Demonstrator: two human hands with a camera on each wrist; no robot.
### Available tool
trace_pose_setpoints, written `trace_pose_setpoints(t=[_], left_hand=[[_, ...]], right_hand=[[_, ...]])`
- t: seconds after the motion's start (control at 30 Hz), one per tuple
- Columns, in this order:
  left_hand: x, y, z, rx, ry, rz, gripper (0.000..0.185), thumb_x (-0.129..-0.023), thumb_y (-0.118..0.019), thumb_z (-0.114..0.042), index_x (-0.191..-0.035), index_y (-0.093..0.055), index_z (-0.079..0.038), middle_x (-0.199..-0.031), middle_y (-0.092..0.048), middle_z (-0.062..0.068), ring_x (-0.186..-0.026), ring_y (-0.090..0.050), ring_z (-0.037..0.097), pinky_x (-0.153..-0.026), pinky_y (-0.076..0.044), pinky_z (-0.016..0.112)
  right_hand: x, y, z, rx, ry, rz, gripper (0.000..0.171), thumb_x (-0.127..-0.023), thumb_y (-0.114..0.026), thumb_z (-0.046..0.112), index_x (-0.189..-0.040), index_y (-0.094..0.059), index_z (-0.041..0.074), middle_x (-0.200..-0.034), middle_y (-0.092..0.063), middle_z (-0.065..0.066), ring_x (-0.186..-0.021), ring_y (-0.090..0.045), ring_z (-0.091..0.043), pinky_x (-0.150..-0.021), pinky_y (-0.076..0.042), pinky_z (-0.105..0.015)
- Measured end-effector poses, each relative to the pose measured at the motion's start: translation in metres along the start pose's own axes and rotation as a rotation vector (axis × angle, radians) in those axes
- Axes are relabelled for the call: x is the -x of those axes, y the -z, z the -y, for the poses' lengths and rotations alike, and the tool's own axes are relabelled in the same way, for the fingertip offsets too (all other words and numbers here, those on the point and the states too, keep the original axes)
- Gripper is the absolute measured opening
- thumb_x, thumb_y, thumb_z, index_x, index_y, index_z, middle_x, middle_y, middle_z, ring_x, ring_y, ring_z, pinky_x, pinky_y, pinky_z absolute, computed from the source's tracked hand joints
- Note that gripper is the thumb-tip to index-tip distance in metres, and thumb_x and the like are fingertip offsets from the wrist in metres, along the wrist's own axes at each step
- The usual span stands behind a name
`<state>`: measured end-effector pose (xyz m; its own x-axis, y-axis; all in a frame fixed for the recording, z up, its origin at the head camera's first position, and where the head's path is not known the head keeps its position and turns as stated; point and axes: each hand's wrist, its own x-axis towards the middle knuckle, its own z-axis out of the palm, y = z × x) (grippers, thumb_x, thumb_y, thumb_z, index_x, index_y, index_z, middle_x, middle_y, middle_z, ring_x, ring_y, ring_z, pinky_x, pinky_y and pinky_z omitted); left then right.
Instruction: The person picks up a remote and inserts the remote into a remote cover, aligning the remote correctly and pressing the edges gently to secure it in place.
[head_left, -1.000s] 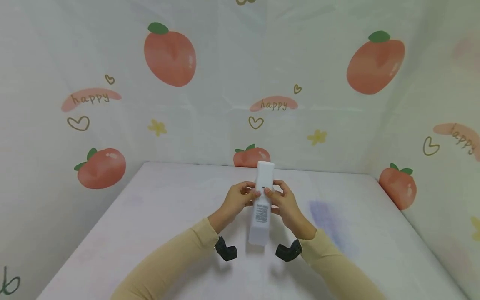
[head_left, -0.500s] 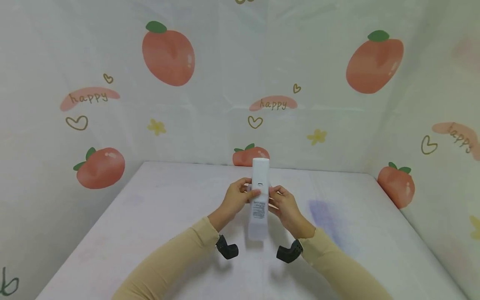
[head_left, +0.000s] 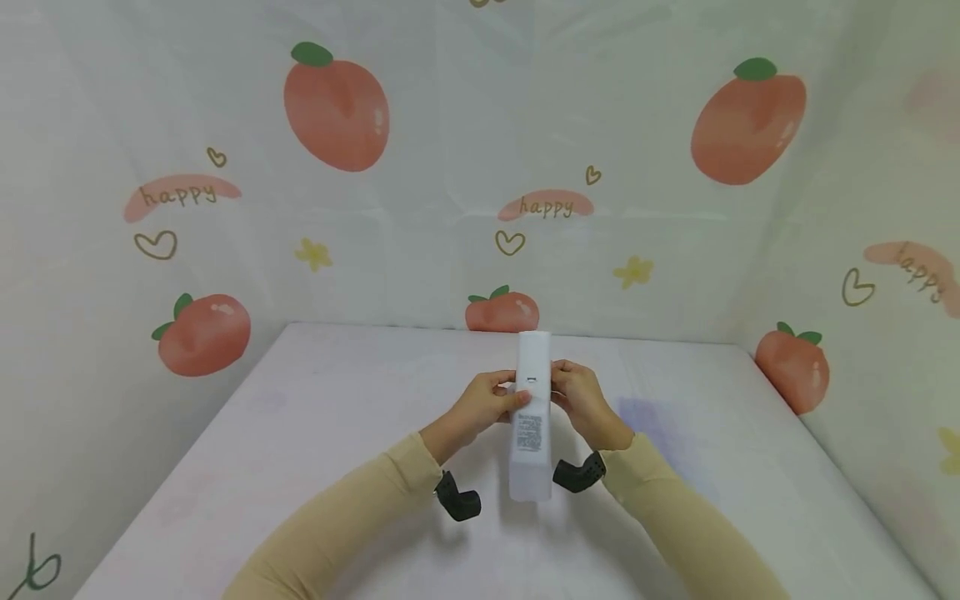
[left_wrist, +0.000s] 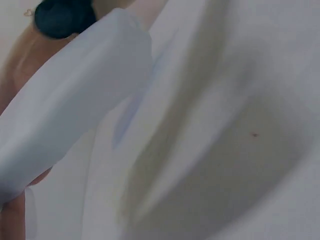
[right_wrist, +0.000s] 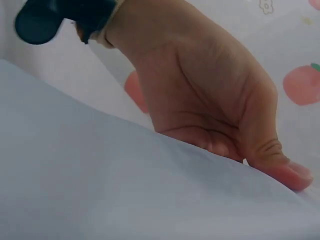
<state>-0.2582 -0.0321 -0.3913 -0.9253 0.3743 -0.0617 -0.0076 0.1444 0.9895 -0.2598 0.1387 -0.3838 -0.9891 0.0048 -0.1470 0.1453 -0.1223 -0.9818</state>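
Observation:
A long white remote-like bar (head_left: 530,433) with a small printed label on its upper face is held above the table (head_left: 300,433), its long axis pointing away from me. My left hand (head_left: 486,403) grips its left edge near the far end, thumb on top. My right hand (head_left: 581,398) grips the right edge opposite, fingers curled round it. In the left wrist view the bar (left_wrist: 65,125) fills the left side, blurred. In the right wrist view the bar's white face (right_wrist: 125,190) fills the lower part, and a hand (right_wrist: 210,100) wearing a black wrist camera presses on it.
The table is covered in a pale cloth with a faint purple patch (head_left: 648,429) on the right. Curtains printed with peaches (head_left: 502,312) close in the back and both sides. Black wrist cameras (head_left: 457,502) hang under both sleeves.
The bar has shifted slightly right and nearer to me. My right hand has slid up along its edge, level with the left hand.

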Motion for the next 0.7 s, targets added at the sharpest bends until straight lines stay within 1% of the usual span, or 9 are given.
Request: trace_pose_setpoints(t=[0.1, 0.23, 0.3, 0.4, 0.47, 0.5, 0.6, 0.7], left_hand=[[0.0, 0.0, 0.001, -0.002, 0.002, -0.028, 0.049, -0.091, -0.067, -0.017, -0.134, -0.053, 0.002, -0.105, -0.069, 0.021, -0.086, -0.067, 0.017, -0.079, -0.059, 0.036], [-0.002, 0.003, -0.002, -0.011, -0.047, -0.102, 0.048, -0.09, -0.069, -0.019, -0.132, -0.055, 0.001, -0.106, -0.069, 0.02, -0.087, -0.067, 0.018, -0.078, -0.059, 0.037], [-0.003, 0.007, -0.003, -0.012, -0.072, -0.118, 0.047, -0.09, -0.07, -0.018, -0.13, -0.057, 0.001, -0.105, -0.069, 0.019, -0.085, -0.067, 0.017, -0.077, -0.059, 0.037], [-0.003, 0.01, -0.005, -0.031, -0.093, -0.126, 0.044, -0.087, -0.073, -0.018, -0.125, -0.062, 0.0, -0.097, -0.069, 0.017, -0.079, -0.065, 0.014, -0.074, -0.059, 0.035], [-0.002, 0.01, -0.005, -0.051, -0.095, -0.126, 0.042, -0.085, -0.076, -0.018, -0.122, -0.065, -0.001, -0.092, -0.069, 0.015, -0.076, -0.063, 0.012, -0.071, -0.059, 0.033], [-0.002, 0.01, -0.005, -0.065, -0.097, -0.126, 0.042, -0.084, -0.077, -0.019, -0.121, -0.066, -0.002, -0.09, -0.069, 0.014, -0.075, -0.063, 0.012, -0.069, -0.059, 0.032], [0.0, 0.008, -0.005, -0.086, -0.1, -0.117, 0.043, -0.082, -0.079, -0.019, -0.119, -0.067, -0.003, -0.09, -0.069, 0.014, -0.074, -0.062, 0.012, -0.067, -0.058, 0.03], [0.0, 0.006, -0.002, -0.069, -0.096, -0.103, 0.045, -0.082, -0.078, -0.019, -0.122, -0.065, -0.003, -0.093, -0.067, 0.015, -0.077, -0.061, 0.012, -0.071, -0.059, 0.031]], right_hand=[[-0.002, -0.002, -0.002, -0.011, -0.021, -0.008, 0.014, -0.1, -0.048, 0.008, -0.09, -0.056, 0.004, -0.084, -0.059, 0.002, -0.076, -0.059, -0.011, -0.071, -0.05, -0.023], [0.001, -0.007, -0.004, -0.066, -0.027, -0.006, 0.014, -0.103, -0.047, 0.019, -0.095, -0.053, 0.008, -0.09, -0.059, 0.002, -0.075, -0.06, -0.011, -0.068, -0.05, -0.023], [0.005, -0.009, -0.003, -0.086, -0.015, 0.013, 0.016, -0.104, -0.045, 0.026, -0.103, -0.049, 0.01, -0.095, -0.057, 0.001, -0.074, -0.059, -0.011, -0.067, -0.05, -0.023], [0.009, -0.009, -0.003, -0.091, 0.007, 0.06, 0.026, -0.103, -0.046, 0.032, -0.12, -0.045, 0.012, -0.103, -0.055, -0.002, -0.076, -0.062, -0.011, -0.069, -0.051, -0.024], [0.011, -0.007, -0.002, -0.075, 0.007, 0.096, 0.036, -0.102, -0.049, 0.032, -0.13, -0.041, 0.012, -0.106, -0.056, -0.003, -0.079, -0.064, -0.011, -0.071, -0.053, -0.025], [0.011, -0.006, -0.002, -0.068, 0.004, 0.113, 0.039, -0.101, -0.052, 0.031, -0.132, -0.041, 0.011, -0.108, -0.056, -0.003, -0.081, -0.065, -0.012, -0.072, -0.053, -0.026], [0.01, -0.002, -0.003, -0.042, -0.017, 0.155, 0.039, -0.099, -0.057, 0.026, -0.129, -0.045, 0.004, -0.107, -0.056, -0.002, -0.083, -0.065, -0.012, -0.073, -0.054, -0.026], [0.007, 0.003, -0.004, -0.037, -0.019, 0.181, 0.038, -0.099, -0.057, 0.023, -0.128, -0.046, 0.001, -0.105, -0.055, -0.001, -0.083, -0.064, -0.012, -0.073, -0.054, -0.026]])
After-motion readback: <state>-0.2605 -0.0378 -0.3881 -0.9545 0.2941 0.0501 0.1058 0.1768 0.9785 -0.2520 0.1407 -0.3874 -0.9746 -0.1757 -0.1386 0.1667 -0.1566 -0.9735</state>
